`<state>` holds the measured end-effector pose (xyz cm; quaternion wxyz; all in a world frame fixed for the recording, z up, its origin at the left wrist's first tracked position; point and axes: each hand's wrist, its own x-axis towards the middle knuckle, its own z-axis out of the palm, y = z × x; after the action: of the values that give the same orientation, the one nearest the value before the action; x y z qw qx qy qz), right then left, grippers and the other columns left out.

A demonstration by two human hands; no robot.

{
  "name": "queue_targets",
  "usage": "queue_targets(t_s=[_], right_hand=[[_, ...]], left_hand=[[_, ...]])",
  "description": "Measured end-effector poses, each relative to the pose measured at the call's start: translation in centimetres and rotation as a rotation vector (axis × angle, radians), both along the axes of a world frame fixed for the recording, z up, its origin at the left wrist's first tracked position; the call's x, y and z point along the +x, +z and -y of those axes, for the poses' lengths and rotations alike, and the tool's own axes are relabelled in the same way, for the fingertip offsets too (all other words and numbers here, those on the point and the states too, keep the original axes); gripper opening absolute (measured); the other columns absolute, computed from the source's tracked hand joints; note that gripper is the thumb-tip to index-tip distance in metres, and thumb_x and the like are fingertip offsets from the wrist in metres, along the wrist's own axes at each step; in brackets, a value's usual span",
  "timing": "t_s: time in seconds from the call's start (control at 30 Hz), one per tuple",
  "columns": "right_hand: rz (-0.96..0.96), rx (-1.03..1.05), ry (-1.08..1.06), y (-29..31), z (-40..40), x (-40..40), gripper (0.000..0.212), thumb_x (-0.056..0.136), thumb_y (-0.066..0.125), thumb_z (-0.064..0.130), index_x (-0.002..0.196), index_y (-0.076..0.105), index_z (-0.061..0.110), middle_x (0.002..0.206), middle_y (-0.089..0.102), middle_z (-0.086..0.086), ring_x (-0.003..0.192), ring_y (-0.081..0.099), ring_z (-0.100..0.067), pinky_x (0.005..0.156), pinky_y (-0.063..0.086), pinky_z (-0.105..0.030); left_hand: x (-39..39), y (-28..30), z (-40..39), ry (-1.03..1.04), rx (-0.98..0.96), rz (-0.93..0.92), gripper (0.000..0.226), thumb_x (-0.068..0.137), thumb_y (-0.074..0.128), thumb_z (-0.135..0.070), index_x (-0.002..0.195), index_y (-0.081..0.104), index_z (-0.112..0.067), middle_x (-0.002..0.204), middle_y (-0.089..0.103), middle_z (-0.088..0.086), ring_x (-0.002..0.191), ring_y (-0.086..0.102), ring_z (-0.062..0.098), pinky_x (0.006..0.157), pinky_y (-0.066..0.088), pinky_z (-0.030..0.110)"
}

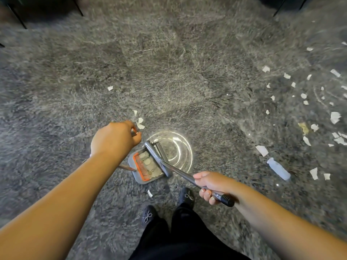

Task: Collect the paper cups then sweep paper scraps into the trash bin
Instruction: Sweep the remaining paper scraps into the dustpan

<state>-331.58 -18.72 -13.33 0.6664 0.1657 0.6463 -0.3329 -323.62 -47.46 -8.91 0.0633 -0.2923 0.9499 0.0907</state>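
While 2 hands [114, 137] [210, 184] work, 1 dustpan [144, 166] holds perhaps 5 scraps [148, 162].

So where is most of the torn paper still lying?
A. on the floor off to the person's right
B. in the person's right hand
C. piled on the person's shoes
A: the paper scraps are spread over the carpet to the person's right, while the right hand grips the broom handle.

Bare forearms, black trousers [180, 239], black shoes [186, 197] with small sparkly bow ornaments.
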Motion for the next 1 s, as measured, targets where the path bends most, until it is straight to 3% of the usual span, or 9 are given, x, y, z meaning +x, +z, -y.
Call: queue_targets(t_s=[0.17, 0.37, 0.6, 0.77, 1.0], right_hand=[[-0.047, 0.011, -0.003, 2.1, 0.4, 0.5, 0.023, 0.103, 0.037, 0.016, 0.121, 0.038, 0.03, 0.059, 0.039, -0.002, 0.034, 0.034, -0.005, 0.035, 0.028, -0.012], [-0.117, 0.012, -0.083, 3.0, -0.3, 1.3, 0.031, 0.103, 0.039, 0.017, 0.132, 0.038, 0.028, 0.061, 0.039, -0.004, 0.034, 0.033, -0.006, 0.034, 0.03, -0.014], [-0.189, 0.009, -0.1, 1.8, 0.6, 2.5, 0.039, 0.103, 0.039, 0.015, 0.141, 0.035, 0.024, 0.054, 0.041, -0.002, 0.033, 0.034, -0.006, 0.034, 0.031, -0.014], [-0.181, 0.011, -0.094, 0.8, 0.7, 3.7, 0.042, 0.102, 0.039, 0.012, 0.142, 0.033, 0.024, 0.045, 0.044, -0.001, 0.032, 0.035, -0.006, 0.035, 0.032, -0.014], [-0.169, 0.012, 0.03, 0.0, 0.3, 5.8, 0.041, 0.102, 0.039, 0.01, 0.141, 0.035, 0.022, 0.056, 0.043, -0.004, 0.031, 0.036, -0.006, 0.035, 0.031, -0.014]], left_hand=[[1.5, 0.4, 1.4, 0.018, 0.066, -0.001, 0.017, 0.088, 0.06, -0.05, 0.085, 0.053, -0.036, 0.055, 0.045, -0.011, 0.049, 0.044, 0.011, 0.041, 0.027, 0.019], [5.2, 0.6, 3.8, 0.115, 0.088, -0.037, 0.018, 0.087, 0.06, -0.05, 0.086, 0.06, -0.032, 0.067, 0.059, -0.003, 0.063, 0.054, 0.022, 0.047, 0.035, 0.025], [9.9, 2.1, 5.7, 0.069, 0.099, -0.014, 0.013, 0.083, 0.065, -0.048, 0.078, 0.058, -0.038, 0.059, 0.051, -0.014, 0.054, 0.045, 0.007, 0.044, 0.031, 0.022], [13.9, 3.1, 4.7, 0.08, 0.084, 0.007, 0.012, 0.082, 0.066, -0.047, 0.077, 0.058, -0.04, 0.059, 0.051, -0.014, 0.059, 0.052, 0.016, 0.049, 0.037, 0.025], [21.4, 4.2, 1.1, 0.196, 0.013, 0.021, 0.016, 0.079, 0.067, -0.051, 0.08, 0.064, -0.035, 0.067, 0.063, -0.003, 0.066, 0.059, 0.024, 0.057, 0.049, 0.031]])
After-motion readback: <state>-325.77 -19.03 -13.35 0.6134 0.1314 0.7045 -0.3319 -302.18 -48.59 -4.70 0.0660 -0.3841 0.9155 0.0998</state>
